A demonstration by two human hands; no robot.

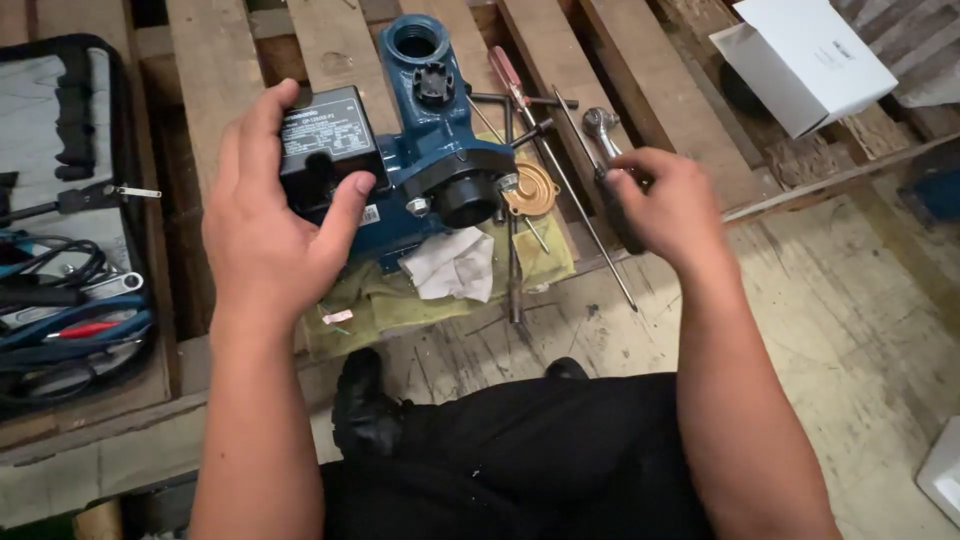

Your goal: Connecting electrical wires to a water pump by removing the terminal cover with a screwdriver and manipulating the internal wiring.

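Note:
A blue water pump [432,150] with a black box on its motor lies on a yellowish cloth [400,300] over a wooden pallet. My left hand [275,225] grips the black box end of the pump. My right hand [665,205] is closed around the black handle of a ratchet wrench [603,135], whose chrome head sticks out past my fingers. A brass disc [533,190] lies beside the pump's black round flange [462,190]. A crumpled white rag [452,265] rests just below the pump.
A red-handled screwdriver [510,80], a T-handle wrench and thin rods lie right of the pump. An open black tool case [70,230] with pliers and spanners sits at the left. A white cardboard box [805,60] stands at top right. My black-trousered knees fill the bottom.

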